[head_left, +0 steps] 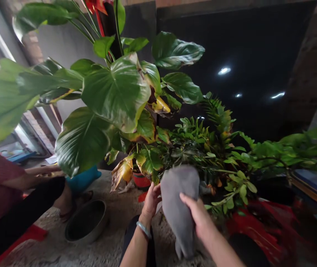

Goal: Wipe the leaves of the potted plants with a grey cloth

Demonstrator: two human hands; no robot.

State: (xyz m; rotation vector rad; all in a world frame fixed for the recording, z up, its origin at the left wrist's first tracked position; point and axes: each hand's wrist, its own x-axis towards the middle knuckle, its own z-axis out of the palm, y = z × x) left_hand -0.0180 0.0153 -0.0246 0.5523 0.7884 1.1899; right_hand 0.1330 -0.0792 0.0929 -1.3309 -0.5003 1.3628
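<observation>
A grey, soft, plush-looking piece (180, 207), rounded at the top and narrower below, is held upright in front of me. Motion blurs it, so I cannot make out its exact kind. My right hand (199, 215) grips its right side, the thumb lying across the front and the other fingers hidden behind. At its left edge is my left hand (151, 200), fingers curled against it and partly hidden. A pale bangle (144, 230) circles my left wrist. Something small and white shows beside the left fingers.
A large-leaved potted plant (116, 92) rises ahead, its red pot (141, 180) below. Leafy green plants (239, 159) spread to the right over red plastic (258, 226). A grey basin (86, 222) stands on the rough floor. At left sits another person (5, 185) near a blue object (83, 178).
</observation>
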